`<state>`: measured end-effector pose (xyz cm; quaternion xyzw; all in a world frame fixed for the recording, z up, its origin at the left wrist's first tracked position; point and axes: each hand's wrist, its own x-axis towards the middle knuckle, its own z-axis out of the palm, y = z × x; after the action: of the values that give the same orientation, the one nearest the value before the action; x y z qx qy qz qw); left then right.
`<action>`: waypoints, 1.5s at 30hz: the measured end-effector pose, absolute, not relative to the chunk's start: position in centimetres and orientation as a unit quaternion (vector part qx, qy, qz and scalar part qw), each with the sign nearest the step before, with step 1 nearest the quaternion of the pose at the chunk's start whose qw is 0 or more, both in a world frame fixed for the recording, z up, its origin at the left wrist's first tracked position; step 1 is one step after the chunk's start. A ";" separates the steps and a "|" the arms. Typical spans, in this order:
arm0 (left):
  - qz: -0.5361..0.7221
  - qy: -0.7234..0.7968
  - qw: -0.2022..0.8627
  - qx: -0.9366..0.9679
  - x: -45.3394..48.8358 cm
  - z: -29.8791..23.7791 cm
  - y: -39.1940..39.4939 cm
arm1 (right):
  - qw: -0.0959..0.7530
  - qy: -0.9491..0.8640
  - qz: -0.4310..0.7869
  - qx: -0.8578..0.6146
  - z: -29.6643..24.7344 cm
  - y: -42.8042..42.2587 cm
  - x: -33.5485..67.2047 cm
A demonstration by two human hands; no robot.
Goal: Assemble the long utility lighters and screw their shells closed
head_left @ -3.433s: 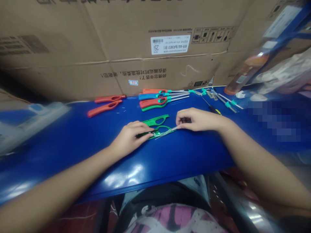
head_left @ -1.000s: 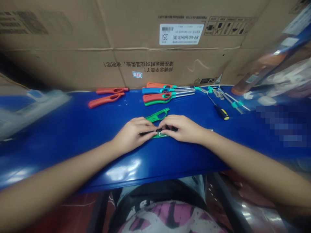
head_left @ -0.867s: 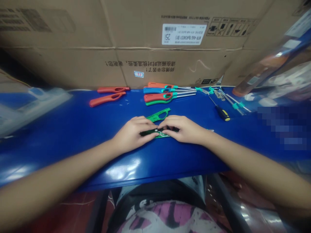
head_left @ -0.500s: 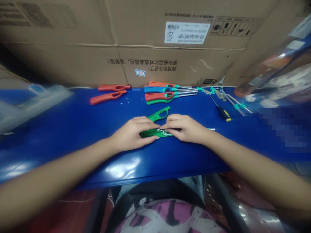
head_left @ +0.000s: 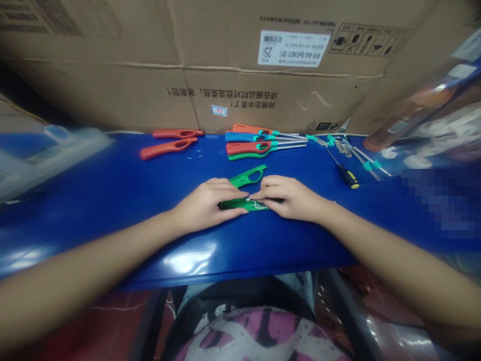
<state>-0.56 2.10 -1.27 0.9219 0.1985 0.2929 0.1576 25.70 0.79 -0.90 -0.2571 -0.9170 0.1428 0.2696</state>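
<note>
On the blue table (head_left: pixel 112 200) lies a green lighter shell half (head_left: pixel 240 204) with a thin white wire in it. My left hand (head_left: pixel 206 203) is closed over its left end and pins it down. My right hand (head_left: pixel 289 195) is closed over its right end, fingertips pinching at the wire and a dark part inside the shell. The two hands almost touch. A second green shell half (head_left: pixel 248 176) rests just behind them, untouched.
Behind lie two red shell halves (head_left: pixel 169 147), several assembled long-nosed lighters (head_left: pixel 259 145), a black-and-yellow screwdriver (head_left: pixel 345 174) and loose metal tubes with teal tips (head_left: pixel 361 159). Large cardboard boxes (head_left: pixel 240 65) wall off the back. A clear plastic bag (head_left: pixel 45 155) sits at left.
My right hand has come in from the shell's right tip to meet my left hand over the shell's middle. In the last second the hands only shifted slightly.
</note>
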 end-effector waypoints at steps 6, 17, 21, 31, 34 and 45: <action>0.297 0.192 0.165 0.921 -0.5 -1.3 2.1 | 0.257 -0.923 0.134 -0.253 -1.0 0.9 25.9; 0.285 0.200 0.158 0.924 -0.4 -1.2 1.8 | 0.162 -0.961 -0.017 -0.223 0.1 0.4 26.1; 0.284 0.192 0.153 0.927 -0.4 -1.0 1.8 | 0.137 -0.966 -0.045 -0.213 0.5 0.2 26.0; 0.229 0.200 0.097 0.948 -0.8 -0.9 1.7 | 0.175 -0.914 0.196 -0.308 2.5 -0.4 26.8; 0.206 0.169 0.027 0.963 -1.0 -0.6 1.6 | 0.151 -0.911 0.226 -0.311 2.6 -0.3 26.7; 0.187 0.163 -0.037 0.968 -0.5 -0.2 0.5 | 0.137 -0.892 0.250 -0.350 2.6 -0.3 26.4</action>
<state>-0.51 0.50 -0.19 0.9680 0.1629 0.1871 -0.0373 26.37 -0.32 2.58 -0.3498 -0.8925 0.2497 0.1371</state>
